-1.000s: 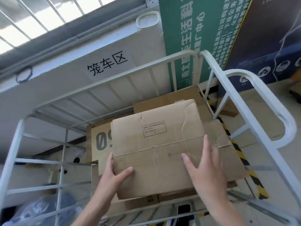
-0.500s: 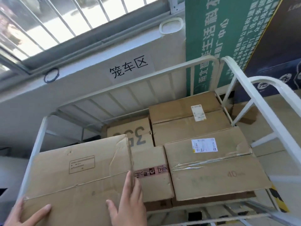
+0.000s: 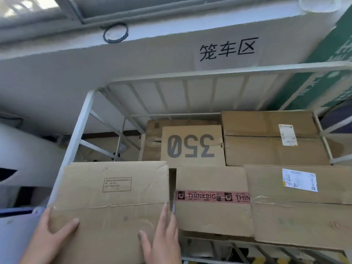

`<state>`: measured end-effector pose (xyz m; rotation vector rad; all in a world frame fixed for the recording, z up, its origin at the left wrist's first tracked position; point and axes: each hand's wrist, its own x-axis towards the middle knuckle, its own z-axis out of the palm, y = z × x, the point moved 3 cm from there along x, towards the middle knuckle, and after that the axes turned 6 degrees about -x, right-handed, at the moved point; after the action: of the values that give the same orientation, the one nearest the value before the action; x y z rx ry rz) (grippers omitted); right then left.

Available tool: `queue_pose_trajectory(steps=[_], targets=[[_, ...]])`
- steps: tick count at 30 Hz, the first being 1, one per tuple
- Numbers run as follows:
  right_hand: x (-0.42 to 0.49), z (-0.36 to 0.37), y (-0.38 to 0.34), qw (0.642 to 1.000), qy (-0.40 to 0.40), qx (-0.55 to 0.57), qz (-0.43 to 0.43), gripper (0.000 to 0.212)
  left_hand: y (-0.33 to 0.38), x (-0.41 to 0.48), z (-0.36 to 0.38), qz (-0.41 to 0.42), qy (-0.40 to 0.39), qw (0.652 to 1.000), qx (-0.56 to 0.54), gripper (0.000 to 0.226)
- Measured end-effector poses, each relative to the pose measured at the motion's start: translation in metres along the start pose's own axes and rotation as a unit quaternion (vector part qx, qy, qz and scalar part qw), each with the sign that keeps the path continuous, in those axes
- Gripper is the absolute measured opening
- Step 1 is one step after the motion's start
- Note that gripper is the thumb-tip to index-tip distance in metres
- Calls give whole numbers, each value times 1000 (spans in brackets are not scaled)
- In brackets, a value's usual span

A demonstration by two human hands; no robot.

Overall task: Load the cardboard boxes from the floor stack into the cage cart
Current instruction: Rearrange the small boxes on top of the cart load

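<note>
Left hand (image 3: pixel 47 239) grips the box (image 3: pixel 114 197) corner, thumb on top; right hand (image 3: pixel 163 241) presses flat on it, fingers straight. The cart (image 3: pixel 76 134) stands by a grey wall (image 3: pixel 57 82), window (image 3: pixel 38 8) above.

Plain brown cardboard box (image 3: pixel 114 197) at the white metal cage cart (image 3: pixel 76 134) — 2 hands on it.
Left hand (image 3: pixel 47 239) grips the near-left corner, thumb on top; right hand (image 3: pixel 162 239) lies flat along the right edge.

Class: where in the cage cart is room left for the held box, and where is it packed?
Free: the rear left corner, between the left rail, the held box and the dented box beside the 350 box. Crowded: the right side, THINKBIG box and labelled boxes abutting.
</note>
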<state>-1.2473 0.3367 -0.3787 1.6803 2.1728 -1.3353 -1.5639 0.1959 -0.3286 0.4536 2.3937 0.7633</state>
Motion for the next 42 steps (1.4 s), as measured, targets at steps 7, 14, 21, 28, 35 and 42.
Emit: queue_pose_trajectory(steps=[7,14,21,28,35,42], targets=[[38,99,-2,996,57,23,68,101,-49,86,79,-31,-137,989,-49,85],[77,135,33,976,13,-167,137,88,-89,144,152,-46,-191,979,-46,83],[111,163,40,954,-5,-273,126,77,-118,170,194,-85,-243,965,-45,86],[109,190,72,913,-65,-396,70,74,-139,181,226,-119,-281,951,-49,92],[109,192,86,913,-75,-400,31,77,-147,187,233,-100,-294,951,-6,93],[94,164,77,947,-47,-318,-20,60,-136,172,235,-78,-208,974,56,92]])
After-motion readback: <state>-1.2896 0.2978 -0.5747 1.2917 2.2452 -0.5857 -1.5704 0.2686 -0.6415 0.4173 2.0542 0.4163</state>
